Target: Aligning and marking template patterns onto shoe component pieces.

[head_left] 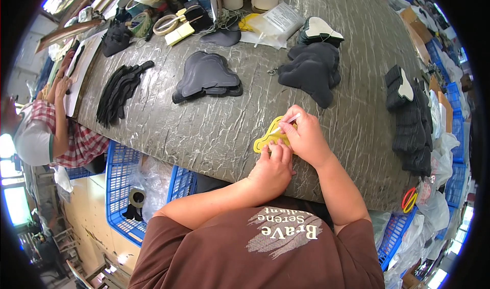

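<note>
Under both hands [291, 148] — yellow template [266, 138]

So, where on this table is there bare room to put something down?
The widest bare patch of the table lies between the grey stack and the near edge, left of the yellow template under both hands. A smaller patch lies between the black stack and the pile at the right edge. The far edge, with tape rolls and bags, is crowded.

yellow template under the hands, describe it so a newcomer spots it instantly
Start at the big grey crinkled worktable and go to its near edge. There a flat yellow template lies under the left hand and right hand. It is the only yellow cut-out; neighbouring stacks are dark.
</note>
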